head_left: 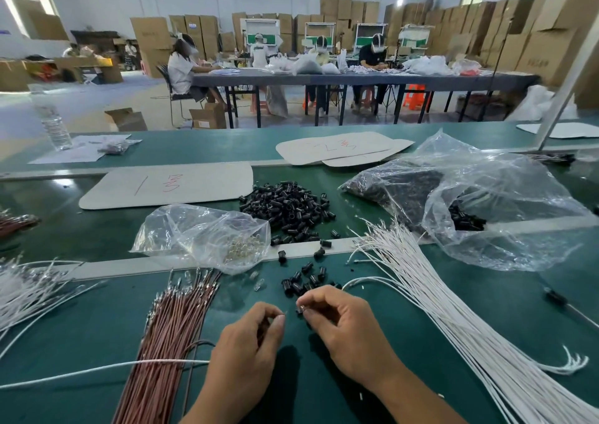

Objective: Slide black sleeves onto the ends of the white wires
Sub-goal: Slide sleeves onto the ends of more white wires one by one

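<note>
Here, a small black tubular sleeve [299,310] sits pinched at the fingertips of the right hand [337,323], fingers curled round it. Which way its bore faces: too small to tell.

The left hand [249,339] is curled too, thumb and forefinger pinching a thin tip that pokes out rightward. It appears to be the end of the single white wire [129,366] that crosses the bench from the left and disappears behind the left wrist. Tip and sleeve are just apart, level with each other; the wire's long axis points left-to-right at the sleeve. Judgement: the next move is a short closing of that gap along this line, either hand equally near.

Outward:
- scatter of loose black sleeves [301,282] just beyond the fingers
- large heap of black sleeves [288,206] farther back
- fanned bundle of white wires [421,277] to the right
- bundle of reddish-brown wires [175,326] to the left
- crumpled clear plastic bag [201,232] holding small metal bits

Surface: dark green bench mat [453,342] crossed by a pale strip.

Room: a warehouse hall with seated workers at a long table [356,78] and stacked cardboard boxes [486,27] behind.
</note>
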`<state>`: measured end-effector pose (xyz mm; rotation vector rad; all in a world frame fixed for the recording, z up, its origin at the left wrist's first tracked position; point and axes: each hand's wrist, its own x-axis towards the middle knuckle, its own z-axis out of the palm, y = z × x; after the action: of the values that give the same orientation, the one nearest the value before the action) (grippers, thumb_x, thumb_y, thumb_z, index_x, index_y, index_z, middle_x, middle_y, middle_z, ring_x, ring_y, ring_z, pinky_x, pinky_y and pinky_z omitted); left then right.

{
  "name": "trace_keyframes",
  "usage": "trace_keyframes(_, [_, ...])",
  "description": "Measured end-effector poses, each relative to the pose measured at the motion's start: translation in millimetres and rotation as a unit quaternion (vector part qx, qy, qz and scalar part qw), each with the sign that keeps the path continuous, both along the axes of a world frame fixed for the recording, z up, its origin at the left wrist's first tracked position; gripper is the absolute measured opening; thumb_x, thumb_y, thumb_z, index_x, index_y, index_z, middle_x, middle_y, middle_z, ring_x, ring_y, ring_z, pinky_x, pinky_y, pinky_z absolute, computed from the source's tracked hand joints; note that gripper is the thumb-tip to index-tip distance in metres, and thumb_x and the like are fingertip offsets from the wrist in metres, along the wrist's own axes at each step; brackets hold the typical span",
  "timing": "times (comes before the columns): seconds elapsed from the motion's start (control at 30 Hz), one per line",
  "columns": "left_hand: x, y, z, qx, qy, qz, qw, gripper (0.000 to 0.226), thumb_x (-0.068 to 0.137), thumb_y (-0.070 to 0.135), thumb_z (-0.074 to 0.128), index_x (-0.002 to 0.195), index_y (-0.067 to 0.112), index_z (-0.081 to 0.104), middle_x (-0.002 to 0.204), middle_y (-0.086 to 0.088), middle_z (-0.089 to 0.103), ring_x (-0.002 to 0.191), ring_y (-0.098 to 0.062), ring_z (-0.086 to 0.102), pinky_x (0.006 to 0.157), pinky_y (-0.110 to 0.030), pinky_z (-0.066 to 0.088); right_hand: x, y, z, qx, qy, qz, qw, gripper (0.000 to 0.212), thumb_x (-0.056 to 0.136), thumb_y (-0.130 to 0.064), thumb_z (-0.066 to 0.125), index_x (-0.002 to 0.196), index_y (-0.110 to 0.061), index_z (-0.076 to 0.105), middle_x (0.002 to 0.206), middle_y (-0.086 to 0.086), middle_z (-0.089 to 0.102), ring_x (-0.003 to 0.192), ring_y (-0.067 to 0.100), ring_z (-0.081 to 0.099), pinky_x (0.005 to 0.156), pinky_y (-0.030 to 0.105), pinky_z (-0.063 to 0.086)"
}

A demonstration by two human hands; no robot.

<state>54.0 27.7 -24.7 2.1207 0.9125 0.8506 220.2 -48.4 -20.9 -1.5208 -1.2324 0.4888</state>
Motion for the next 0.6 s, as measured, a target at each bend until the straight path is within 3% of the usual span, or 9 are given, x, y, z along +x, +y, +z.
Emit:
trace_keyframes(0.3, [-2.0, -0.6, -0.5, 0.029, -0.001, -0.018, 0.999, 0.008, 0.089, 0.028, 0.062, 0.086, 0.034, 0.060, 0.055, 0.009, 0.056, 0.044, -0.005, 0.044, 0.046, -0.030, 0.037, -3.9, 0.0, -1.3, 0.005, 0.026, 0.047, 0.999, 0.014, 0.089, -0.009, 0.072, 0.097, -0.020, 0.077, 0.094, -0.008, 0.077, 0.090, 0.010, 0.072, 0.085, 0.022, 0.056])
trace_keyframes(0.47, [-1.4, 0.7, -1.2, 0.037, -0.003, -0.021, 0.999, 0.009, 0.089, 0.026, 0.060, 0.086, 0.034, 0.060, 0.061, 0.006, 0.060, 0.047, -0.012, 0.052, 0.048, -0.039, 0.047, -3.9, 0.7, -2.3, 0.005, 0.025, 0.048, 0.999, 0.016, 0.088, -0.008, 0.073, 0.097, -0.020, 0.078, 0.095, -0.009, 0.078, 0.092, 0.010, 0.073, 0.088, 0.026, 0.057])
trace_keyframes(0.6, [0.2, -0.1, -1.2, 0.043, -0.006, -0.020, 0.999, 0.009, 0.088, 0.026, 0.059, 0.086, 0.034, 0.059, 0.064, 0.010, 0.062, 0.047, -0.011, 0.053, 0.048, -0.038, 0.048, -3.2, 0.3, -2.3, 0.007, 0.021, 0.049, 0.999, 0.017, 0.088, -0.007, 0.073, 0.097, -0.020, 0.078, 0.095, -0.011, 0.077, 0.092, 0.006, 0.073, 0.086, 0.020, 0.055])
